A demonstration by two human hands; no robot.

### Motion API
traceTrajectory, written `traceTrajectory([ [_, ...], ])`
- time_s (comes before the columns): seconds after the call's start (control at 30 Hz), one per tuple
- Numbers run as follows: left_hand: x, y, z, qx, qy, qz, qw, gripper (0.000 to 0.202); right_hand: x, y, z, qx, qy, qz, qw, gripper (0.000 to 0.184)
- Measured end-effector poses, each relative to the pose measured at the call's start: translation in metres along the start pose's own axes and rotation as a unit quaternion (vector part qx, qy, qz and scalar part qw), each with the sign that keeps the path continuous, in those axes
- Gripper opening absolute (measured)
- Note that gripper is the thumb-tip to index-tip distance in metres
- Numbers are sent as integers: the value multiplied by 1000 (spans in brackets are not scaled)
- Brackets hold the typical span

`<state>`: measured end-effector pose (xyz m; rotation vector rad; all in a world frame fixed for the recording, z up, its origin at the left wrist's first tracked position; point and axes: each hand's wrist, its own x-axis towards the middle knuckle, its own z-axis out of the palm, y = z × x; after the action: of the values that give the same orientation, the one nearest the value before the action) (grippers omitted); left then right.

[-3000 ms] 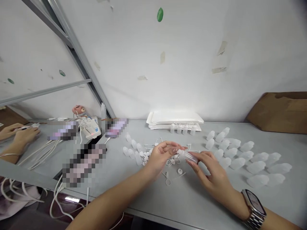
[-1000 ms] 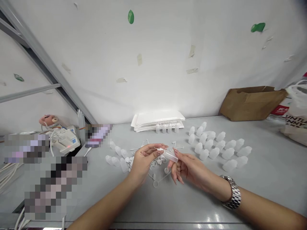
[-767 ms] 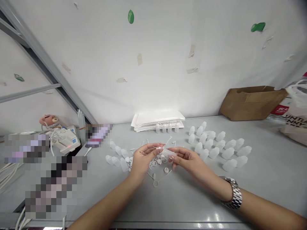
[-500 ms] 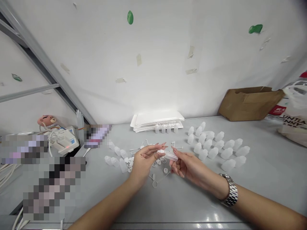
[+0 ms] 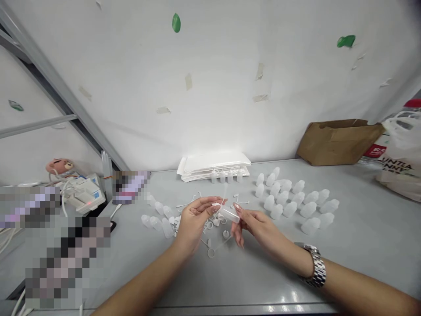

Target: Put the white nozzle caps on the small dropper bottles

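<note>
A small translucent plastic bottle [image 5: 230, 214] is held tilted between both hands, above the grey table. My left hand [image 5: 194, 221] is closed on the white cap [image 5: 217, 205] at its upper left end, and a thin pale strap [image 5: 225, 191] sticks up there. Fingertips of my right hand [image 5: 251, 224] grip the other end of the bottle. Beneath the hands lie loose white caps with ring straps [image 5: 211, 252], partly hidden by my left hand. Several clear plastic pieces [image 5: 167, 228] rest left of my left hand.
Rows of translucent bottles [image 5: 289, 209] stand at the right. Several small capped bottles [image 5: 222, 177] stand before a stack of white sheets or envelopes [image 5: 217, 162]. A brown paper bag [image 5: 338, 145] and a plastic bag [image 5: 403, 153] sit back right; a white cabled device [image 5: 87, 195] is left.
A thin strap now sticks up above the cap end of the bottle. Both hands keep their hold, with the right fingers slightly shifted. The view has shifted a little.
</note>
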<state>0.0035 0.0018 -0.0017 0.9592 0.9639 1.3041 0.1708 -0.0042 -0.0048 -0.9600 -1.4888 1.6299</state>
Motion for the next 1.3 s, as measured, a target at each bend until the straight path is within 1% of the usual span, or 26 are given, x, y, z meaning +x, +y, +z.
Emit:
traceTrajectory([
  [0.03,0,0,0,-7,4,-1,1000,19,0,0,0,-17,11,-14,1000,45],
  [0.1,0,0,0,-17,13,-5,1000,20,-1,1,1,-50,54,-54,996,33],
  [0.17,1,0,0,-22,27,-8,999,21,0,2,2,-79,90,-79,990,33],
  [0.23,1,0,0,-23,43,-8,999,22,1,3,2,-84,96,-76,989,29],
  [0.3,2,0,0,-26,52,-5,998,22,1,2,3,-59,76,-56,994,29],
  [0.4,2,0,1,-34,51,3,998,21,1,0,4,-18,28,-29,999,37],
  [0.47,1,0,1,-34,44,8,998,20,-1,-2,5,38,-28,-3,999,42],
  [0.53,1,2,1,-28,36,9,999,20,-2,-3,5,109,-90,34,989,45],
  [0.57,1,2,0,-22,34,8,999,20,-2,-4,5,133,-106,48,984,46],
  [0.6,1,3,0,-14,34,6,999,20,-2,-4,5,142,-107,53,983,45],
  [0.63,1,3,0,-4,36,5,999,19,-2,-5,5,135,-94,50,985,44],
  [0.73,-1,3,1,28,43,7,999,22,-1,-8,6,80,-3,8,997,34],
  [0.8,-2,2,1,44,40,9,998,26,0,-8,5,64,23,1,998,30],
  [0.83,-2,2,1,49,36,9,998,27,-1,-8,4,73,16,8,997,28],
  [0.87,-3,2,1,53,30,8,998,27,-1,-7,3,94,-4,21,995,27],
  [0.97,-2,1,1,53,15,2,998,24,-1,-2,-1,190,-73,62,977,28],
  [1.03,-1,1,0,54,12,-3,998,23,-1,0,-2,229,-95,76,966,27],
  [1.07,-1,2,0,57,10,-8,998,24,0,1,-3,230,-96,75,965,27],
  [1.1,0,2,1,61,4,-17,998,25,1,1,-4,218,-92,69,969,27],
  [1.17,0,3,1,67,-17,-43,997,27,3,0,-7,169,-63,45,983,28],
  [1.23,0,3,0,70,-43,-75,994,28,5,-2,-11,110,-15,15,994,27],
  [1.3,0,3,0,74,-63,-97,991,28,7,-6,-16,73,32,-10,997,26],
])
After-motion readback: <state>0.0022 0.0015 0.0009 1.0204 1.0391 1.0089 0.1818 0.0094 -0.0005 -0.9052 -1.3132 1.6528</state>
